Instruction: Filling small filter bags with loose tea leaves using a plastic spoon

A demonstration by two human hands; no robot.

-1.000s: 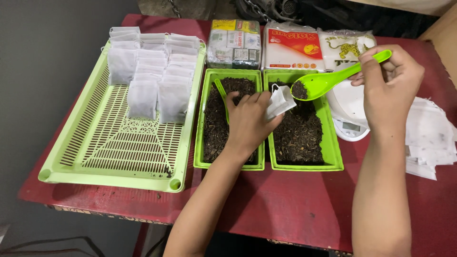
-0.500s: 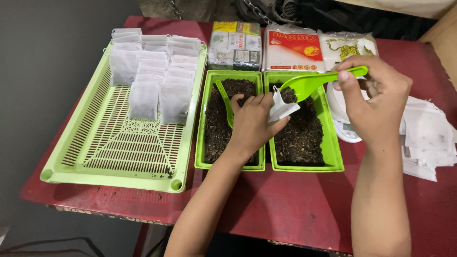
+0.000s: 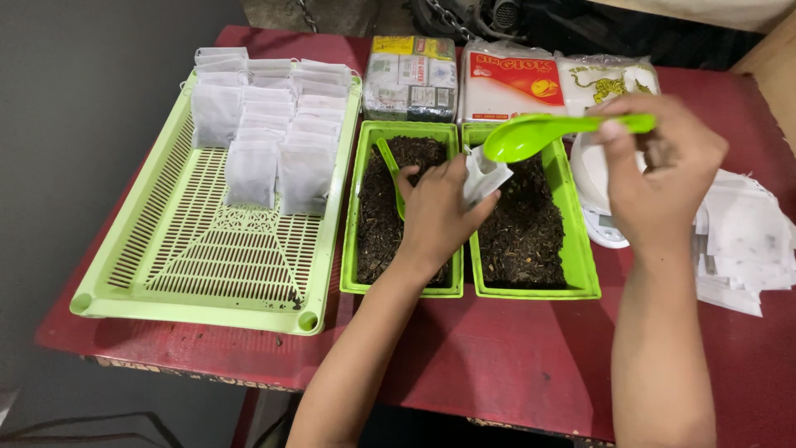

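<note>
head view: only one angle, so here goes
left hand [image 3: 435, 214]: fingers pinched round a small white bag [image 3: 482, 174], over the seam between the two green trays [image 3: 580, 274] of dark loose tea
right hand [image 3: 667, 178]: fingertips pressed onto the handle of a green spoon [image 3: 539, 133]
spoon: bowl just above the bag's mouth
basket [image 3: 178, 265]: well left of the fingers, white bags stacked at its far end
</note>
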